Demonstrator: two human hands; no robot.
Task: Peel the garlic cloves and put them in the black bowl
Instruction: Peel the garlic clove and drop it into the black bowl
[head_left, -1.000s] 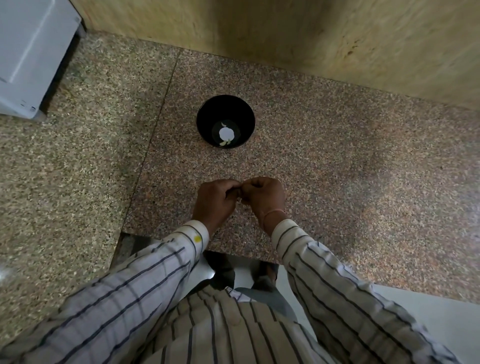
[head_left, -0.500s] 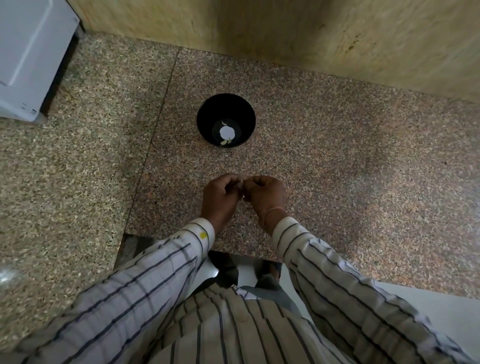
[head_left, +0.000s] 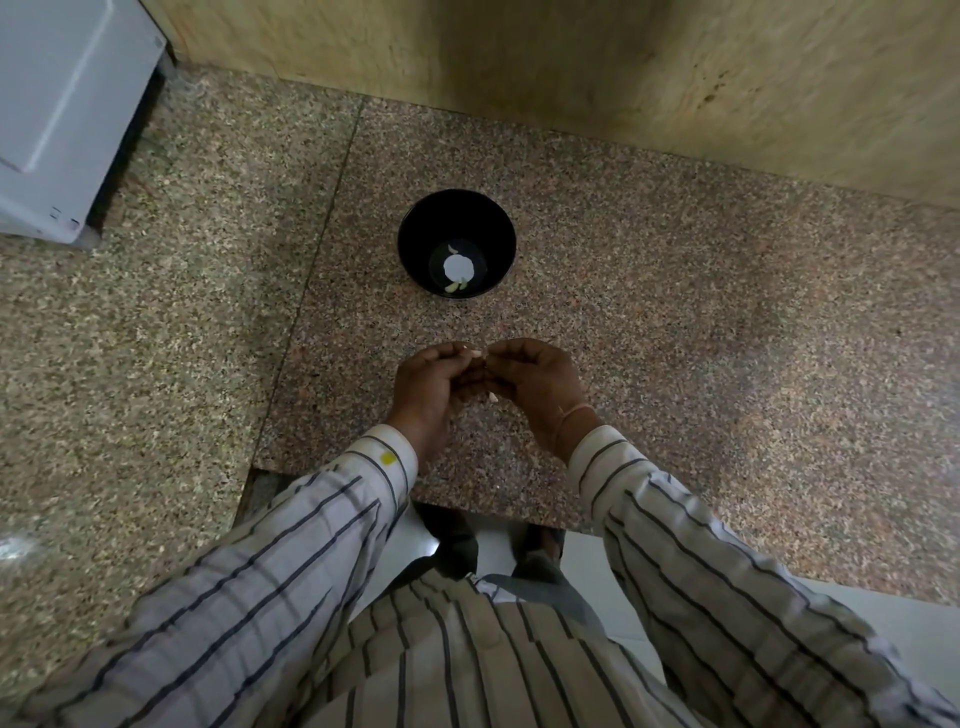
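Fingers (head_left: 451, 359) of left hand (head_left: 426, 387) and right hand (head_left: 537, 379) curled, tips meeting, pinching a garlic clove (head_left: 475, 354). Black bowl (head_left: 415, 234) stood beyond the fingers on speckled bench (head_left: 675, 338), pale pieces (head_left: 456, 285) inside. Granite stretched wide to the right. Bench edge just behind the wrists. Wall (head_left: 623, 78) beyond the bowl.

Nothing here can be read as a word, number or brand. The white appliance (head_left: 62, 104), far up and left of the fingers (head_left: 447, 358), carries a few tiny dark marks near its lower corner, too small to make out. A yellow dot (head_left: 387, 457) on the left cuff (head_left: 363, 449), just below the fingers, is blank.
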